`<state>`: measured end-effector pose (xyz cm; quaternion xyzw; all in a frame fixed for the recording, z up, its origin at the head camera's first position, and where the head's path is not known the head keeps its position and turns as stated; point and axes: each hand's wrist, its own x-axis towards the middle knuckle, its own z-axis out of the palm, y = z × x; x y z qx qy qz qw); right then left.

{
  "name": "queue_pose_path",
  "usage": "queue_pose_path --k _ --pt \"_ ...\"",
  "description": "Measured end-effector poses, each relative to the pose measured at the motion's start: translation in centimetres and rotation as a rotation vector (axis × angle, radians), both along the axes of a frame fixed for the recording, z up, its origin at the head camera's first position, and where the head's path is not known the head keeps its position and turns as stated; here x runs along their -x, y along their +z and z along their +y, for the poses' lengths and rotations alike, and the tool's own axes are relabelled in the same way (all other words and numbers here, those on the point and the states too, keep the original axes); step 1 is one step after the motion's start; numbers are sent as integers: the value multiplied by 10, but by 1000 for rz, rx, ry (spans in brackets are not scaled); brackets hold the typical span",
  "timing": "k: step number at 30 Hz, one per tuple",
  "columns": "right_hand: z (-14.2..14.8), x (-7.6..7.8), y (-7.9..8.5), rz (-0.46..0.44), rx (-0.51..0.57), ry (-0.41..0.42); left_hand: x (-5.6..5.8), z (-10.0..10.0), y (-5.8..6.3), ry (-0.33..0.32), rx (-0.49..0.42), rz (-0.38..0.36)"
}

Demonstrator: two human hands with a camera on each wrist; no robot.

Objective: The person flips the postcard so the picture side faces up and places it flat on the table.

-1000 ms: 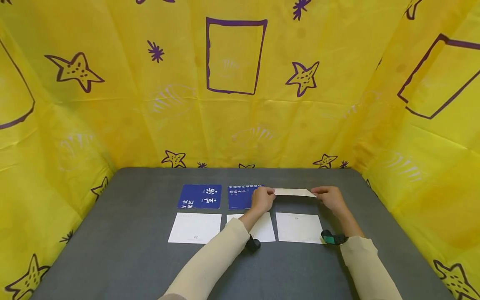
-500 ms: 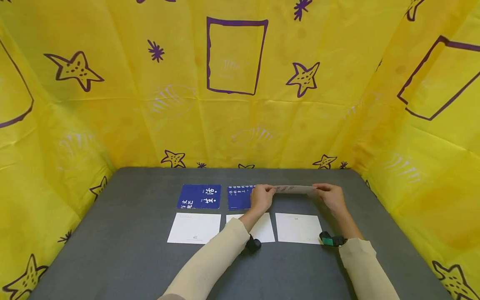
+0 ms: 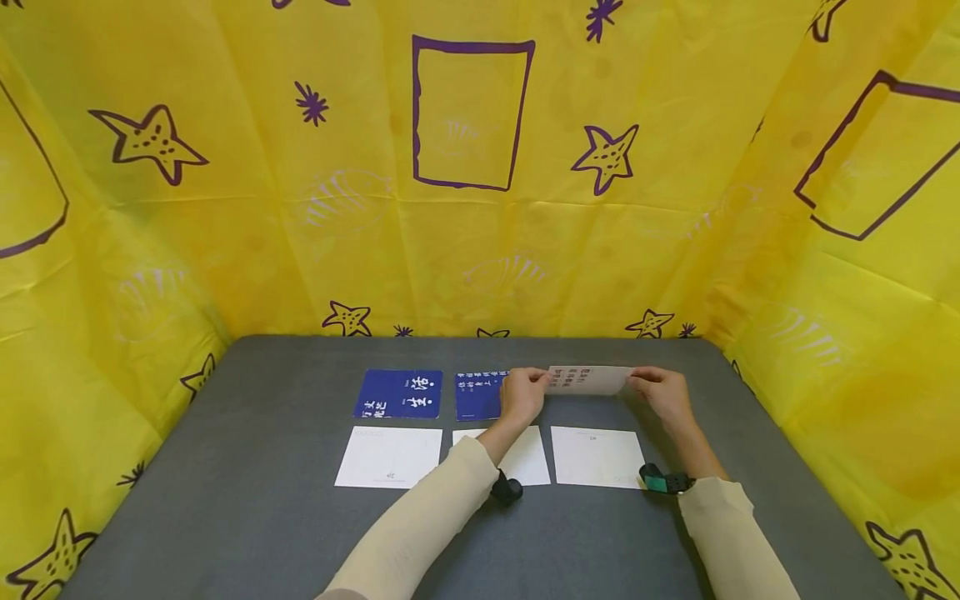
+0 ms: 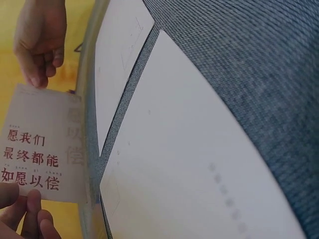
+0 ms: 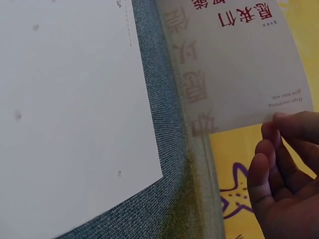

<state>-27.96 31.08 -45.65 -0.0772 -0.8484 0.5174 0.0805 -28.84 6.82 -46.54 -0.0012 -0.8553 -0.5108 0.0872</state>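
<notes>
Both hands hold up one pale postcard (image 3: 592, 381) at the back right of the table, tilted so its face with dark red Chinese characters shows. My left hand (image 3: 523, 396) pinches its left end between thumb and fingers. At the opposite end, the thumb and fingers of my right hand (image 3: 663, 395) pinch the edge. In the left wrist view the postcard (image 4: 42, 142) shows several rows of red writing. The right wrist view has the same postcard (image 5: 239, 74) upside down, gripped near a corner by the right hand (image 5: 289, 174).
A blue card (image 3: 399, 393) and another blue card (image 3: 477, 398), partly behind the left hand, lie in the back row. In front lie three white cards: one left (image 3: 390, 457), one middle (image 3: 528, 458) partly under the left forearm, one right (image 3: 596, 457). Yellow patterned cloth (image 3: 472, 250) surrounds the grey table (image 3: 225, 500).
The postcard has tilted up from nearly edge-on, so its red-lettered face now shows. Both hands have shifted slightly while keeping their pinch. The cards on the table have stayed in place.
</notes>
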Motion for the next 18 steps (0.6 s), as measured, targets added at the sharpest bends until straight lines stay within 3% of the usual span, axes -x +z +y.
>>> queue_pose_path --k 18 --pt "1 2 -1 -37 -22 -9 -3 -2 2 -22 -28 -24"
